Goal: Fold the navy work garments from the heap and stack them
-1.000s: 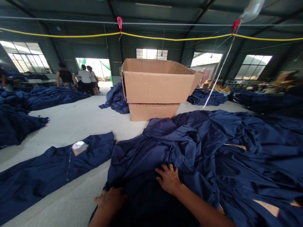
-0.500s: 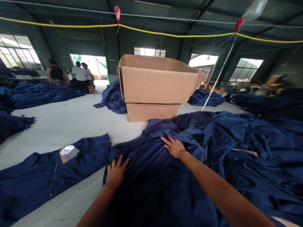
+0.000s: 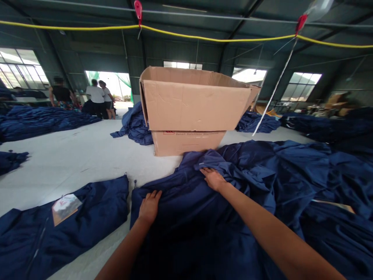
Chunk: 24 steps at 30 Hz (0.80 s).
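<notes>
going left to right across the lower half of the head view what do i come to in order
Tagged navy garment, left hand, right hand, tan strip.

Garment (image 3: 180, 217): plain navy. Tag (image 3: 65, 208): white, grey, orange. Box (image 3: 192, 103): brown; logo (image 3: 169, 132) red. Table (image 3: 84, 155): off-white. Cord (image 3: 215, 39): yellow. Clip (image 3: 138, 11): pinkish-red.

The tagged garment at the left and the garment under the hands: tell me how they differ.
The tagged garment carries a card; no such card shows on the garment under the hands.
Neither hand touches the tagged garment, while the left hand and right hand lie on the other.
The tagged garment shows a zip-like line; none is visible on the garment under the hands.
Both are dark blue cloth.
</notes>
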Each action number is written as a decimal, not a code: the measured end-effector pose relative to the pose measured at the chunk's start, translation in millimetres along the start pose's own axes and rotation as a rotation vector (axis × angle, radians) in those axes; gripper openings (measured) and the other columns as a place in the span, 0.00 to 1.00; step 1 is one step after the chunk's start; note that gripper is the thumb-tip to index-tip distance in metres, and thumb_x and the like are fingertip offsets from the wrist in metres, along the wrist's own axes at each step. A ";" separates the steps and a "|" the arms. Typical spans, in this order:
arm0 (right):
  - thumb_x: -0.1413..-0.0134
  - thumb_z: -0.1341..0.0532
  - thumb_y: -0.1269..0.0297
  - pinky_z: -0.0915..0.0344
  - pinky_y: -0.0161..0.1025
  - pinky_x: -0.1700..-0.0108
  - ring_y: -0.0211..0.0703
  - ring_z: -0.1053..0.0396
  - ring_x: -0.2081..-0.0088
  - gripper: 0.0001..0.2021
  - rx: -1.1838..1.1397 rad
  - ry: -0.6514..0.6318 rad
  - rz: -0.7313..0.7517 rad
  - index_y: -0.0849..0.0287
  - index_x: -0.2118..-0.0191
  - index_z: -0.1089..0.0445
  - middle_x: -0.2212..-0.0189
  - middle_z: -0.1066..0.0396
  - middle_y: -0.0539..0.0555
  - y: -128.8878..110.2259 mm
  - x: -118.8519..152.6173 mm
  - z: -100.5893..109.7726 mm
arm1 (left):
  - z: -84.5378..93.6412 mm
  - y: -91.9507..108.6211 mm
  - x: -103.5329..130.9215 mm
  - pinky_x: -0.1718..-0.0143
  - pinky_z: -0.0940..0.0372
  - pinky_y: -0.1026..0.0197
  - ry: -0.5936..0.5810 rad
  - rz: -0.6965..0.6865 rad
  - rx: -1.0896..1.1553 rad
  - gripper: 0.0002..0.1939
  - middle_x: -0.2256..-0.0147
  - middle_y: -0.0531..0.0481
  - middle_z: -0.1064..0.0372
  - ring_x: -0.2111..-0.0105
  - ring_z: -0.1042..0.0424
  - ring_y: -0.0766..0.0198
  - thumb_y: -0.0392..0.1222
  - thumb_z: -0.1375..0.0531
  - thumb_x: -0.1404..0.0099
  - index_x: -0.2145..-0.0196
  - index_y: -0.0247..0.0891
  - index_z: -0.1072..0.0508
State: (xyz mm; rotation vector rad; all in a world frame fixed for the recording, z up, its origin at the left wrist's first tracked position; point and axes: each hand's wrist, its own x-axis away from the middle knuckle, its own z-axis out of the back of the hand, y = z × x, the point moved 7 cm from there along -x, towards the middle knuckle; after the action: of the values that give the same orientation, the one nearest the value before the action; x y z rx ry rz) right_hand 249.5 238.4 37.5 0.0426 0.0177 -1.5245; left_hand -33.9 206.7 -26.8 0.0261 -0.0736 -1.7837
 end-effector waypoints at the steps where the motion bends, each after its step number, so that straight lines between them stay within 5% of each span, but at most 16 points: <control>1: 0.46 0.46 0.66 0.53 0.52 0.43 0.56 0.47 0.42 0.31 0.018 0.024 -0.084 0.52 0.37 0.52 0.36 0.54 0.57 7.9 -4.4 1.2 | -1.9 -2.0 -6.6 0.52 0.41 0.52 -0.010 0.010 -0.002 0.33 0.42 0.45 0.41 0.46 0.41 0.55 0.25 0.60 0.41 0.41 0.44 0.41; 4: 0.45 0.47 0.65 0.55 0.57 0.44 0.63 0.53 0.40 0.32 0.103 0.116 -0.329 0.59 0.35 0.55 0.36 0.58 0.63 28.7 -10.2 11.0 | -3.9 -7.0 -20.8 0.53 0.43 0.46 -0.020 0.007 -0.001 0.28 0.49 0.43 0.34 0.48 0.41 0.51 0.28 0.60 0.40 0.48 0.44 0.32; 8: 0.45 0.50 0.70 0.51 0.48 0.47 0.51 0.48 0.43 0.22 0.152 -0.010 0.026 0.55 0.45 0.37 0.45 0.39 0.59 -6.1 -21.6 3.3 | 0.2 -6.9 -33.0 0.52 0.46 0.49 -0.029 -0.053 0.026 0.21 0.57 0.47 0.30 0.50 0.39 0.55 0.31 0.57 0.40 0.63 0.44 0.26; 15: 0.53 0.45 0.74 0.49 0.48 0.50 0.51 0.38 0.50 0.13 0.127 -0.137 0.137 0.55 0.63 0.26 0.55 0.30 0.57 -25.2 -37.7 1.0 | -2.8 -11.6 -54.1 0.51 0.45 0.49 -0.260 -0.150 0.126 0.16 0.62 0.53 0.26 0.53 0.35 0.55 0.42 0.45 0.44 0.57 0.49 0.29; 19: 0.46 0.50 0.74 0.46 0.41 0.54 0.46 0.34 0.54 0.15 0.076 -0.056 0.086 0.59 0.56 0.31 0.57 0.29 0.58 -16.2 -48.4 20.5 | -3.9 -14.7 -59.3 0.50 0.45 0.50 -0.351 -0.166 0.173 0.10 0.60 0.56 0.27 0.54 0.34 0.58 0.44 0.43 0.46 0.65 0.48 0.26; 24: 0.43 0.56 0.75 0.44 0.42 0.55 0.48 0.33 0.55 0.18 0.046 0.044 -0.008 0.59 0.52 0.35 0.55 0.30 0.61 -15.2 -56.6 25.0 | -7.4 -9.4 -61.4 0.50 0.44 0.48 -0.293 -0.073 0.164 0.28 0.47 0.48 0.36 0.47 0.39 0.54 0.43 0.43 0.45 0.45 0.48 0.40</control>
State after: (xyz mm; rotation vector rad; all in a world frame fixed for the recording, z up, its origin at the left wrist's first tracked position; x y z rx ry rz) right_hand 231.3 293.3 64.4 0.1124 0.0177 -1.5322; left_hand -29.6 268.4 -36.1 -0.1163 -0.4338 -1.8401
